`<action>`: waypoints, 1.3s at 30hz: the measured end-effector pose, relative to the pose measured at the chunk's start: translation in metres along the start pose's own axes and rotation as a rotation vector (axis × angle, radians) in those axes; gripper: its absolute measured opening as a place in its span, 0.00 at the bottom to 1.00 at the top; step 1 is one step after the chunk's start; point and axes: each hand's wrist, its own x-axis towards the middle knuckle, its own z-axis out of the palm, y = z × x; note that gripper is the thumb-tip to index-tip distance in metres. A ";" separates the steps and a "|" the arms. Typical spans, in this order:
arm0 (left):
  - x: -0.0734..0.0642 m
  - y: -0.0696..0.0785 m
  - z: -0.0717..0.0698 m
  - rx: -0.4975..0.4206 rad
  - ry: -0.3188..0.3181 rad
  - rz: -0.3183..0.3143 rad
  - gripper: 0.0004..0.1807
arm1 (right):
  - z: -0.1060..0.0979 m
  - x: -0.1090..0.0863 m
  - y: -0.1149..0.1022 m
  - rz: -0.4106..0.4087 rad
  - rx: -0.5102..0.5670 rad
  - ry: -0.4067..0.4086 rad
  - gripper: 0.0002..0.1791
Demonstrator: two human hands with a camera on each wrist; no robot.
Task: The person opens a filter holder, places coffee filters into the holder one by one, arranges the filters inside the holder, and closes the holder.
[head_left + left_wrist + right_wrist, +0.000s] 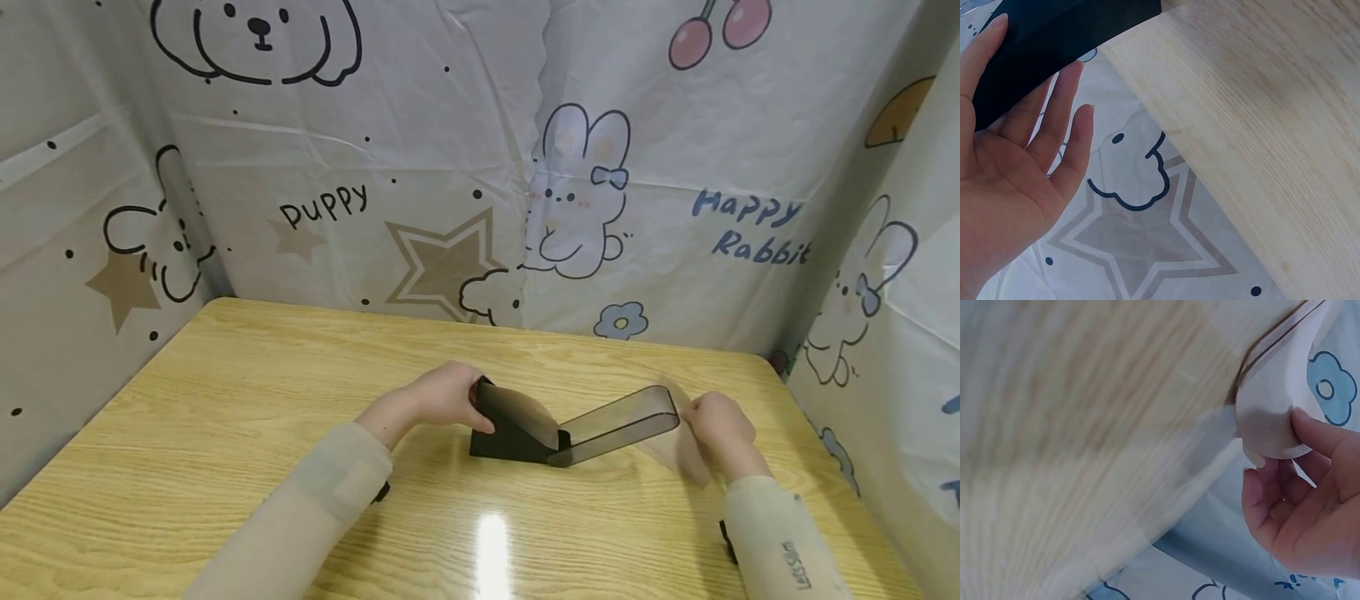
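Observation:
A black wedge-shaped box (510,437) stands on the table, its smoky see-through lid (618,421) swung out to the right on a hinge. A curved brownish surface shows at the box's top. My left hand (448,398) grips the box's left end, thumb on the near side. In the left wrist view the fingers lie behind the black box (1066,50). My right hand (723,429) pinches a thin, translucent paper coffee filter (692,454), blurred, beside the lid's free end. In the right wrist view thumb and fingers of the right hand (1310,494) meet at a pale, curved edge.
The wood-grain table (247,400) ends at a printed cloth (420,183) hung behind it. Cloth also hangs at the left and right sides. A bright reflection lies on the tabletop between the forearms.

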 end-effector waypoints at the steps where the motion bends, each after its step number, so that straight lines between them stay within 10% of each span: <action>1: 0.000 0.000 0.000 0.000 0.000 0.004 0.20 | 0.000 0.000 0.000 0.010 0.002 0.000 0.17; 15: -0.001 0.002 -0.001 0.002 0.001 0.005 0.20 | -0.005 -0.005 0.009 -0.013 0.099 0.107 0.19; 25: -0.001 0.000 0.000 -0.004 0.002 0.008 0.21 | -0.037 -0.012 0.005 -0.158 0.303 0.023 0.14; 39: 0.002 -0.002 0.001 -0.016 0.001 0.011 0.21 | -0.064 -0.032 -0.012 -0.201 0.277 0.118 0.17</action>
